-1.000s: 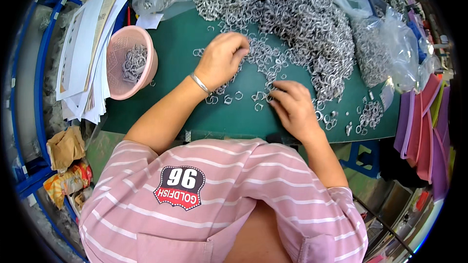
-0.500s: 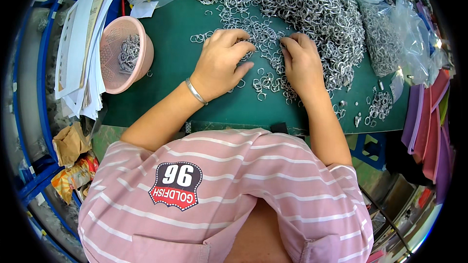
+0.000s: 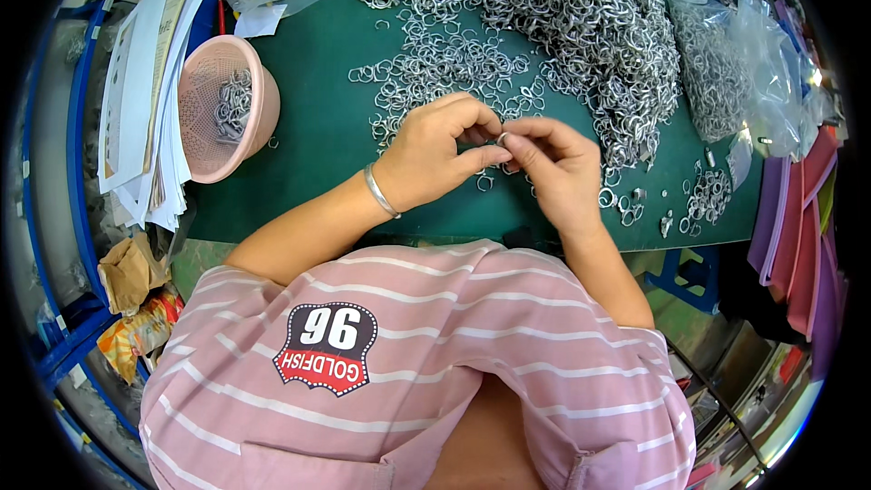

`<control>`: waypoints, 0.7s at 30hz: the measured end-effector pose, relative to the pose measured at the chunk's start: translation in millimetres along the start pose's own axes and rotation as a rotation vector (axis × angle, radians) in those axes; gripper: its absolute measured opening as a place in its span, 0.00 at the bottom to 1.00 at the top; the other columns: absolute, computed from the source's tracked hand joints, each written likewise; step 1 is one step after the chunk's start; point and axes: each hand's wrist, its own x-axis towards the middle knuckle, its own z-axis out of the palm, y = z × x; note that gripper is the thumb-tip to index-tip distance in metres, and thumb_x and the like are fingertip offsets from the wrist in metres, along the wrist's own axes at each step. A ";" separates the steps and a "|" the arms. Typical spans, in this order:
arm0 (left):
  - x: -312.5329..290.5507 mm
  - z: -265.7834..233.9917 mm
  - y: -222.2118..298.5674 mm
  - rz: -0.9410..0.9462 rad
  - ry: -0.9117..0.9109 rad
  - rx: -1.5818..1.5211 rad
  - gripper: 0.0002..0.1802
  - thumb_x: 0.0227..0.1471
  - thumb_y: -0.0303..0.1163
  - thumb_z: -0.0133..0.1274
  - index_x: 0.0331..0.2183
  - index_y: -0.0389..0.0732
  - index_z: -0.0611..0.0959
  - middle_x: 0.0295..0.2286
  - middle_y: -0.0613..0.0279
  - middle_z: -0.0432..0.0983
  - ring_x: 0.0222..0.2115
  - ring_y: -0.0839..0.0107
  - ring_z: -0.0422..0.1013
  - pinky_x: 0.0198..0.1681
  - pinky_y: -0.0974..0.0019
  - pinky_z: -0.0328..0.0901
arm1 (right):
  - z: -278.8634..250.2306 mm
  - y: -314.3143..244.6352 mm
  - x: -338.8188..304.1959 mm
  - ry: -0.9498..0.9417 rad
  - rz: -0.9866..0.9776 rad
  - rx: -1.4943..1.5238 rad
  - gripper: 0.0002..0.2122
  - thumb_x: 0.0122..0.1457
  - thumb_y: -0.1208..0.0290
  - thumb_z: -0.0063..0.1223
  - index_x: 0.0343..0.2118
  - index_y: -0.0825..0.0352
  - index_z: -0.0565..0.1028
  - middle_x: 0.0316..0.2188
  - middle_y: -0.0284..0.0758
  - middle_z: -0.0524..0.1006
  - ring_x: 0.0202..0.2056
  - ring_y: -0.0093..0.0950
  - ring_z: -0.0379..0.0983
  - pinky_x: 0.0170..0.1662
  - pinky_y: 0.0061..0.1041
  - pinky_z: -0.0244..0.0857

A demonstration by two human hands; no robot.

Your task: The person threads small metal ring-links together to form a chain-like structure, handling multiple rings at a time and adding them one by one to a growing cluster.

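Over the near side of the loose rings, my left hand (image 3: 434,147) and my right hand (image 3: 558,171) meet fingertip to fingertip. Both are closed in a pinch on one small silver metal ring (image 3: 502,138), mostly covered by the fingers. My left wrist wears a silver bangle (image 3: 379,191). Beyond the hands, a thin spread of the same open-looking metal rings (image 3: 454,59) lies on the green tabletop (image 3: 318,118). It runs up into a tall heap of rings (image 3: 581,18) at the far right.
A pink plastic basket (image 3: 265,113) with some rings inside stands at the left, beside upright papers (image 3: 136,82). Clear bags of rings (image 3: 717,73) lie at the right. A small ring cluster (image 3: 708,195) sits near the right front edge. Blue shelving (image 3: 83,141) rises at far left.
Both hands have drawn nearer and come together, leaving the spread and the heap's edge. A ring is now pinched between them.
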 end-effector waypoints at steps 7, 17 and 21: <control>-4.5 -2.8 -6.6 -0.043 0.085 -0.054 0.06 0.42 0.19 0.57 0.28 0.35 0.80 0.29 0.60 0.75 0.28 0.75 0.73 0.31 0.74 0.68 | -9.3 0.4 15.6 0.014 -0.496 -0.685 0.07 0.49 0.81 0.54 0.32 0.68 0.78 0.29 0.37 0.76 0.29 0.33 0.73 0.31 0.23 0.67; -5.6 -5.5 -3.0 0.024 0.211 0.010 0.21 0.41 0.17 0.56 0.42 0.36 0.75 0.28 0.61 0.76 0.28 0.76 0.73 0.32 0.74 0.69 | 0.8 5.3 64.1 0.089 -0.553 -1.075 0.05 0.43 0.76 0.59 0.22 0.67 0.74 0.25 0.37 0.72 0.30 0.38 0.69 0.34 0.35 0.65; -6.3 -6.9 -2.5 0.039 0.218 0.081 0.21 0.40 0.16 0.55 0.40 0.36 0.74 0.28 0.61 0.76 0.28 0.75 0.73 0.33 0.73 0.69 | 0.9 5.0 51.7 0.054 -0.550 -0.849 0.03 0.44 0.77 0.59 0.23 0.68 0.76 0.22 0.36 0.73 0.25 0.33 0.70 0.30 0.30 0.64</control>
